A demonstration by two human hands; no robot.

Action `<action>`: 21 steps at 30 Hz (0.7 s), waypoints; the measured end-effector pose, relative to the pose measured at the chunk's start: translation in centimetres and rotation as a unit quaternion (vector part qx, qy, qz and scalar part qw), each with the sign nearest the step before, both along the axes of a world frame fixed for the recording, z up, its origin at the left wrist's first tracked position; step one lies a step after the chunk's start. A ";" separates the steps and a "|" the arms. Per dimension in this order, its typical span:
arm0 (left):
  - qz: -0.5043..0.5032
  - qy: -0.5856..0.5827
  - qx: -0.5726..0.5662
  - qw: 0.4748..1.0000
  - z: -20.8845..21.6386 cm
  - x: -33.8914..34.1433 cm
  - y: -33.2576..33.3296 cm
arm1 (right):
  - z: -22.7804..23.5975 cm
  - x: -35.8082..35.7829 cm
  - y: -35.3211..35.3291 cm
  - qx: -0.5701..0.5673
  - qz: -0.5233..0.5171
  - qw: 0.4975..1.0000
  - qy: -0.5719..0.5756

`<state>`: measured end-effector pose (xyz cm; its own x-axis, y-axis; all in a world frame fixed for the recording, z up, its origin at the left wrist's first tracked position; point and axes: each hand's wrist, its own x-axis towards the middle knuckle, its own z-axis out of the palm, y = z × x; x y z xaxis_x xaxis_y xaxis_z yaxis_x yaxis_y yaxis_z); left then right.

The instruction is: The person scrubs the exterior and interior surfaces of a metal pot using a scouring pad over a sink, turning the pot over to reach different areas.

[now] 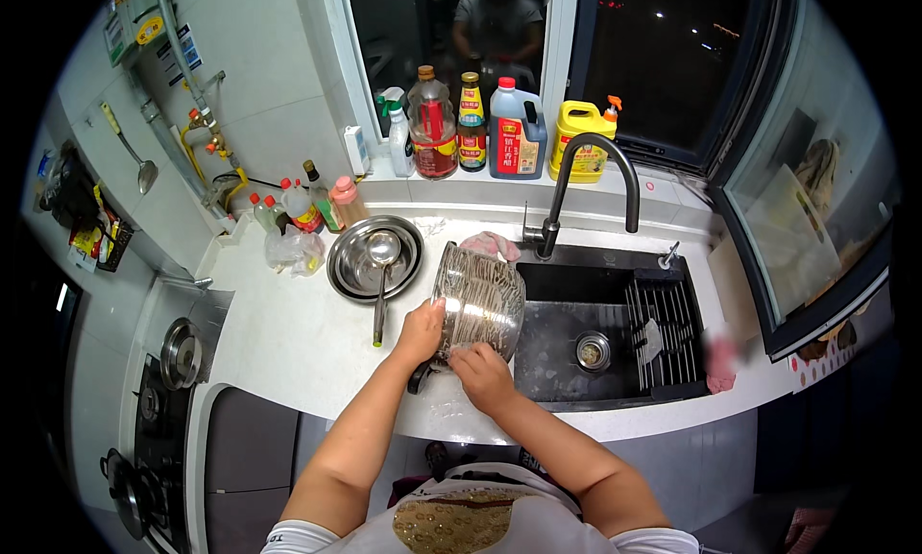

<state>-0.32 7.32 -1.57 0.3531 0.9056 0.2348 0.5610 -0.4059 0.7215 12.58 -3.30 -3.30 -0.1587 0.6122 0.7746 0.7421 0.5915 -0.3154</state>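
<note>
A shiny steel pot [485, 309] with wet streaks on its side is tipped over at the left edge of the sink. My left hand [421, 331] grips its left rim, fingers partly hidden. Lower down, my right hand [483, 376] has its fingers curled against the pot's near side, close to a black handle [420, 377]. What the right fingertips press on is hard to make out. Left of the pot stand nested steel bowls [353, 287], with a ladle [382, 250] lying across them.
The black sink [552, 335] holds a drying rack [666, 338] on its right side, under a dark tap [629, 184]. A pink cloth [492, 245] lies behind the pot. Several bottles, including a blue jug [517, 122], line the windowsill. An open window sash [816, 228] juts in at right.
</note>
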 end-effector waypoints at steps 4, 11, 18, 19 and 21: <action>-0.018 -0.029 -0.019 0.999 -0.4 -0.3 1.2 | 2.6 0.8 4.3 0.002 -0.037 0.997 0.069; -0.131 -0.172 -0.311 0.925 0.4 -3.4 -3.9 | 3.5 3.2 5.3 -0.036 -0.143 0.976 0.161; 0.011 -0.069 -0.155 0.985 -0.6 -1.9 -6.3 | 3.6 1.1 3.4 -0.045 0.003 0.999 0.012; 0.013 -0.100 -0.129 0.987 -1.3 -1.7 -6.2 | 4.2 1.6 4.1 -0.053 -0.023 0.998 0.009; 0.012 -0.161 -0.071 0.984 -2.1 -1.2 -5.9 | 3.7 1.8 5.4 -0.016 -0.033 0.998 0.056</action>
<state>-1.49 1.39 -3.63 0.2590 0.9447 0.2012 0.3029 -0.2772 0.9118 14.38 2.12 0.35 -0.0313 0.6432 0.7651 0.7381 0.5310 -0.4162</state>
